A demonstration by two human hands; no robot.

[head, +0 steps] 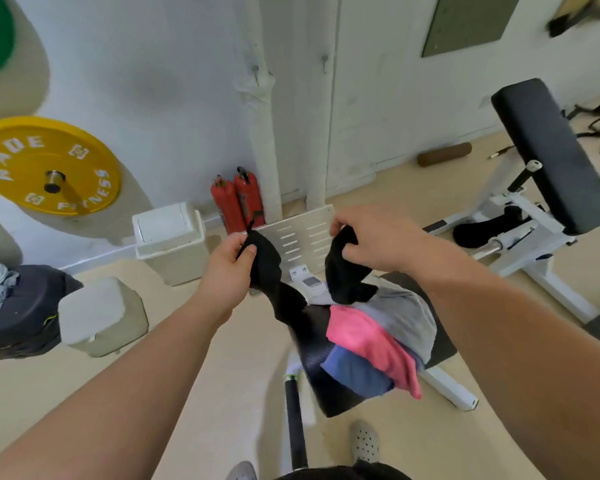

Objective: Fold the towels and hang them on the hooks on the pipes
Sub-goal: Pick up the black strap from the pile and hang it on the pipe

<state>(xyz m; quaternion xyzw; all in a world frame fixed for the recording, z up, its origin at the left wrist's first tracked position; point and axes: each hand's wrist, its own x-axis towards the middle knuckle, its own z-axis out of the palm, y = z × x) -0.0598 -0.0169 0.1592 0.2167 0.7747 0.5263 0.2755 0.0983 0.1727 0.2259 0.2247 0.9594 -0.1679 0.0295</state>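
Observation:
I hold a black towel (pixel 274 271) up in front of me over a bench seat. My left hand (pixel 227 268) pinches one upper corner, where a thin black loop sticks up. My right hand (pixel 374 239) grips the other corner, and the cloth sags between them. On the seat below lie a grey towel (pixel 406 317), a pink towel (pixel 371 344) and a blue towel (pixel 354 372) in a loose pile. Two white pipes (pixel 264 133) run up the wall ahead, each with a small hook (pixel 256 72) on it. The second hook (pixel 324 60) sits on the right pipe.
Two red fire extinguishers (pixel 238 199) stand at the foot of the left pipe, beside a white lidded bin (pixel 170 237). A yellow weight plate (pixel 49 164) hangs on the left wall. A padded gym machine (pixel 548 157) stands right, a dark bag (pixel 18 306) lies left.

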